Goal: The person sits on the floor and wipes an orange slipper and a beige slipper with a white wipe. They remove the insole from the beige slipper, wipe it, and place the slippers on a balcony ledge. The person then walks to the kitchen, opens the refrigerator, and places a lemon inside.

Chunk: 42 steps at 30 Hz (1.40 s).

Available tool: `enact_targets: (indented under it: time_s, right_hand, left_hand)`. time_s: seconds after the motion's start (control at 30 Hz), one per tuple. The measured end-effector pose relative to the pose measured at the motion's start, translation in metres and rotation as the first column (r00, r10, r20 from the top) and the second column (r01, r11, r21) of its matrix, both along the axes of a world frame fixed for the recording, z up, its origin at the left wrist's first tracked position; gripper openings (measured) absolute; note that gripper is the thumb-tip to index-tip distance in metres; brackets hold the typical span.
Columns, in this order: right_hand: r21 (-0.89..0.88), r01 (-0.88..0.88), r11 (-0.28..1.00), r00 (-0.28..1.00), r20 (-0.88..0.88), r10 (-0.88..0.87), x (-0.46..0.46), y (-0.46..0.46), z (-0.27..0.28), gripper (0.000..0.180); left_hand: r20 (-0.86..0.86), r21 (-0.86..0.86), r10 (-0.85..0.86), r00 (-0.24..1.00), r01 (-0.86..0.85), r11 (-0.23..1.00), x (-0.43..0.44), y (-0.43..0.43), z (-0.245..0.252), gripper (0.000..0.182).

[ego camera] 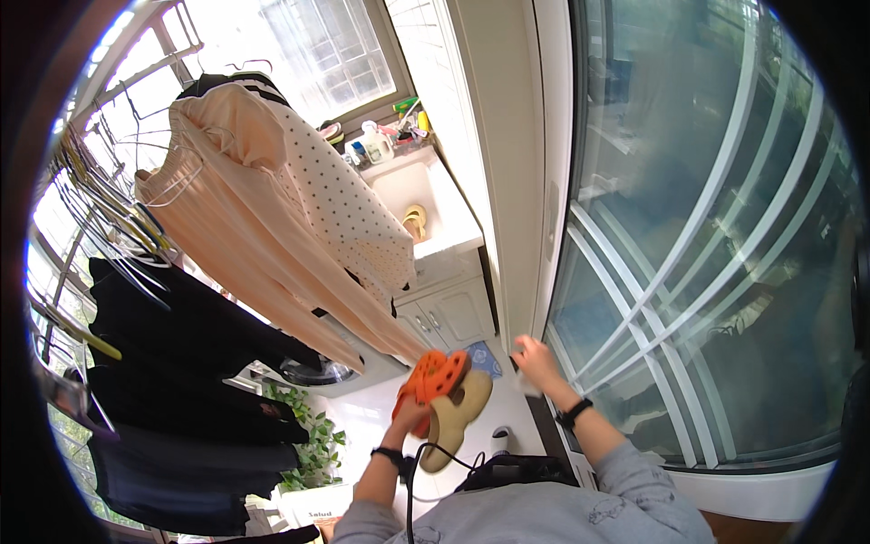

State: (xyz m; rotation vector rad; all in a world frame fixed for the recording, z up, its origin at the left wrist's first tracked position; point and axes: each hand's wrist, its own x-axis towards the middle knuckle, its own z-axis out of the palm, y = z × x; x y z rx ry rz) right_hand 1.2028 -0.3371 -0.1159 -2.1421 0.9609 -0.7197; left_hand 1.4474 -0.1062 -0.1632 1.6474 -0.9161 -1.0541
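My left hand (412, 412) is closed around several foam clogs, held out low in front of me. Orange clogs with round holes (435, 378) are at the top of the bunch, and a tan clog (457, 421) hangs beside them on the right. My right hand (536, 362) is raised near the edge of the sliding glass door, with its fingers partly curled; a small pale blurred patch lies just under it, and whether the hand holds anything is unclear. A yellow sandal or slipper (414, 219) lies in the white sink basin (394, 187).
Peach trousers (258, 224), a dotted garment (333, 183) and dark clothes (177, 326) hang at the left. Below them are a washing machine (319, 370) and a leafy plant (312, 435). The sliding glass door (652, 204) fills the right side. Bottles (377, 144) stand behind the sink.
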Motion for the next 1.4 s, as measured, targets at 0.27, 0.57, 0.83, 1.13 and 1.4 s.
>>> enact_targets:
  time_s: [0.27,0.57,0.83,1.13,1.4]
  right_hand:
    - [0.268,0.218,0.938,0.963,-0.217,-0.162,-0.151,0.082,-0.044,0.028]
    - [0.263,0.512,0.817,0.854,-0.254,-0.454,-0.182,0.102,-0.068,0.029]
    - [0.334,0.699,0.632,0.709,-0.207,-0.674,-0.150,0.119,-0.089,0.030]
    - [0.331,0.818,0.470,0.556,-0.247,-0.794,-0.147,0.159,-0.098,0.024]
    - [0.471,0.728,0.499,0.528,0.079,-0.846,-0.138,0.116,-0.061,0.018]
  left_hand:
    - [-0.705,-0.168,-0.028,0.709,-0.129,0.977,0.013,-0.165,0.066,0.052]
    - [-0.822,-0.412,-0.180,0.540,-0.347,0.843,0.118,-0.329,0.116,0.048]
    - [-0.269,-0.360,0.473,0.839,-0.543,0.759,0.233,-0.424,0.184,0.038]
    - [-0.374,-0.303,0.493,0.786,-0.606,0.736,0.272,-0.417,0.153,0.045]
    - [0.116,-0.432,0.266,0.957,-0.193,0.881,0.167,-0.385,0.157,0.021]
